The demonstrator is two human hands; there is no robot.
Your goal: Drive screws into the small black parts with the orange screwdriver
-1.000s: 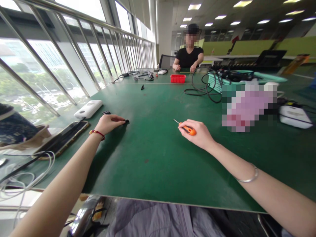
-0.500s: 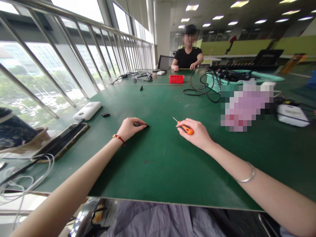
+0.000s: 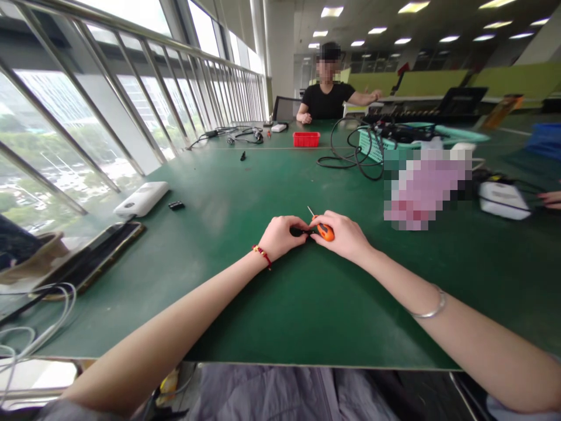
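Over the green table (image 3: 263,304), my left hand (image 3: 284,237) pinches a small black piece (image 3: 310,233) between thumb and fingers; its kind is too small to make out. Right beside it, my right hand (image 3: 344,234) is closed on a screwdriver (image 3: 324,231) with an orange and black handle. The thin metal shaft points away from me and up to the left. My right fingertips meet the black piece too, and the two hands almost touch. Further left lies another small black part (image 3: 176,206), apart from both hands.
A white power bank (image 3: 142,199) and a dark phone (image 3: 94,257) lie at left by the railing. A red tray (image 3: 305,139) stands farther back. At right are a teal basket (image 3: 370,145) with black cables and a white device (image 3: 504,200). A person (image 3: 326,99) sits opposite.
My left hand has moved right with the small black piece, up to my right hand. The view has shifted slightly. The person opposite has stretched an arm out sideways, and another hand shows at the right edge.
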